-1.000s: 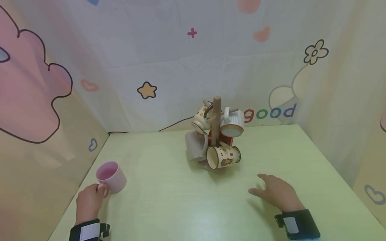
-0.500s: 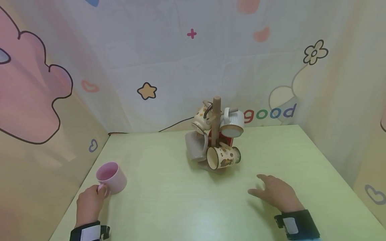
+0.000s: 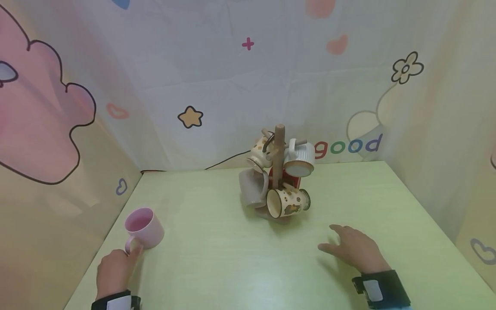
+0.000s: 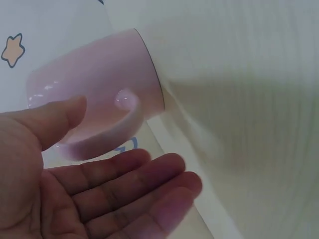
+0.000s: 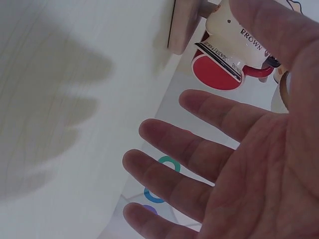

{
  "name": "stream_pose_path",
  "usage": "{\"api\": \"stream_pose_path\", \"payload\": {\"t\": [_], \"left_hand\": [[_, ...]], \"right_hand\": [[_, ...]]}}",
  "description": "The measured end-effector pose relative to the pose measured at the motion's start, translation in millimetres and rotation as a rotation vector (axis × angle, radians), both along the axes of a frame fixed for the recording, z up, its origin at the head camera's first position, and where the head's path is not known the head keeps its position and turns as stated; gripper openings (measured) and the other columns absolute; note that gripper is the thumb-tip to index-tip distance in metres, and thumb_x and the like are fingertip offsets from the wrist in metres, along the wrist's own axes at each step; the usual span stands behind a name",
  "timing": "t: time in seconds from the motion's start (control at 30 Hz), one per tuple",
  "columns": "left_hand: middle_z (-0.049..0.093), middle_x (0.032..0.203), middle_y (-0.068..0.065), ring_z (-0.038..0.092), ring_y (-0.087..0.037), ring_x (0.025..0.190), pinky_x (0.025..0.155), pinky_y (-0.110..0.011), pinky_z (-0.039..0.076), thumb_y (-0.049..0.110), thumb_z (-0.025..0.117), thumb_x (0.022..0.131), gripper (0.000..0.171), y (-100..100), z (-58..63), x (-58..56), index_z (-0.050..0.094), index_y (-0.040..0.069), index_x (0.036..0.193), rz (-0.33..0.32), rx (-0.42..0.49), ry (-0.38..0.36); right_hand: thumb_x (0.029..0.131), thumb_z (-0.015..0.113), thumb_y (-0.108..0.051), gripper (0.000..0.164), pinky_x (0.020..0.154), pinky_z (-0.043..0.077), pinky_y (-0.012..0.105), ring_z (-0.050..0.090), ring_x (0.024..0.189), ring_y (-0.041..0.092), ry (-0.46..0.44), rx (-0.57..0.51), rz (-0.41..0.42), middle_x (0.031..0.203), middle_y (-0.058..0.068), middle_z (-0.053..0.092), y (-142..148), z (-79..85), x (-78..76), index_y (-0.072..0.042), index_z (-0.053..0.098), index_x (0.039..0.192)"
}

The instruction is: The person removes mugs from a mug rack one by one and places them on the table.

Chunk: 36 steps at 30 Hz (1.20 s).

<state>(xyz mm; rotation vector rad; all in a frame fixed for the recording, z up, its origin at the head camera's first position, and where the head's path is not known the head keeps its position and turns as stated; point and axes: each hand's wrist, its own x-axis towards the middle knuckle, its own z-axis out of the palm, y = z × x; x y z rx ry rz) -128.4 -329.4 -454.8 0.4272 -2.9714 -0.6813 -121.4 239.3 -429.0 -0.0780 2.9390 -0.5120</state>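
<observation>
A pink mug (image 3: 149,232) stands upright on the table at the left, its handle (image 4: 107,137) turned toward me. My left hand (image 3: 115,270) is right at that handle. In the left wrist view its thumb and straight fingers are spread apart on either side of the handle, without gripping it. My right hand (image 3: 354,249) hovers over the right part of the table, holding nothing. Its fingers are spread, as the right wrist view also shows.
A wooden mug tree (image 3: 278,159) stands at the back middle, hung with several mugs. Among them are a white ribbed mug (image 3: 300,159), a grey mug (image 3: 252,189), a patterned cream mug (image 3: 290,202) and a red-based mug (image 5: 217,72). A printed curtain (image 3: 217,56) surrounds the table (image 3: 217,267).
My left hand has let go of the pink mug's handle and drawn back slightly toward me. The mug stays in place. My right hand has barely moved.
</observation>
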Motion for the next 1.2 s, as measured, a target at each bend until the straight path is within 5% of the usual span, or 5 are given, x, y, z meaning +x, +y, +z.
{"api": "stream_pose_path", "payload": {"t": [0.43, 0.6, 0.87, 1.0, 1.2], "left_hand": [[0.056, 0.066, -0.012, 0.056, -0.029, 0.062, 0.049, -0.039, 0.040, 0.051, 0.056, 0.095, 0.058, 21, 2.7, 3.2, 0.060, -0.003, 0.075, -0.073, -0.015, -0.139], [0.047, 0.059, -0.004, 0.048, -0.022, 0.056, 0.049, -0.034, 0.034, 0.049, 0.058, 0.095, 0.051, 39, 3.9, 2.3, 0.055, 0.005, 0.068, -0.150, -0.026, -0.115], [0.063, 0.074, -0.008, 0.058, -0.023, 0.064, 0.051, -0.040, 0.042, 0.048, 0.061, 0.093, 0.047, 70, 16.1, -12.2, 0.065, 0.002, 0.085, -0.234, -0.044, -0.061], [0.072, 0.097, -0.017, 0.067, -0.030, 0.079, 0.062, -0.047, 0.050, 0.048, 0.061, 0.094, 0.054, 86, 22.8, -22.3, 0.069, -0.004, 0.105, -0.311, -0.105, -0.060], [0.072, 0.101, -0.018, 0.067, -0.036, 0.095, 0.077, -0.050, 0.052, 0.050, 0.058, 0.096, 0.057, 108, 32.2, -35.0, 0.067, -0.004, 0.115, -0.365, -0.122, -0.083]], "right_hand": [[0.084, 0.068, -0.061, 0.084, 0.090, 0.045, 0.064, 0.053, 0.118, 0.051, -0.009, 0.000, -0.004, 0.125, 0.032, 0.059, 1, -1.0, -1.4, 0.006, 0.055, 0.133], [0.084, 0.069, -0.060, 0.083, 0.090, 0.045, 0.064, 0.053, 0.118, 0.051, -0.006, 0.006, -0.004, 0.125, 0.032, 0.059, 0, -0.1, -1.6, 0.006, 0.055, 0.133], [0.084, 0.069, -0.059, 0.083, 0.090, 0.045, 0.063, 0.054, 0.117, 0.051, -0.015, 0.015, -0.006, 0.124, 0.032, 0.060, -2, 2.4, -2.8, 0.006, 0.055, 0.132], [0.084, 0.068, -0.060, 0.083, 0.090, 0.045, 0.064, 0.053, 0.118, 0.051, -0.017, 0.021, -0.011, 0.125, 0.032, 0.059, -3, 4.2, -4.9, 0.006, 0.055, 0.133], [0.084, 0.067, -0.062, 0.087, 0.090, 0.045, 0.064, 0.053, 0.118, 0.051, -0.029, 0.034, -0.021, 0.125, 0.032, 0.059, -4, 7.4, -8.5, 0.007, 0.053, 0.134]]}}
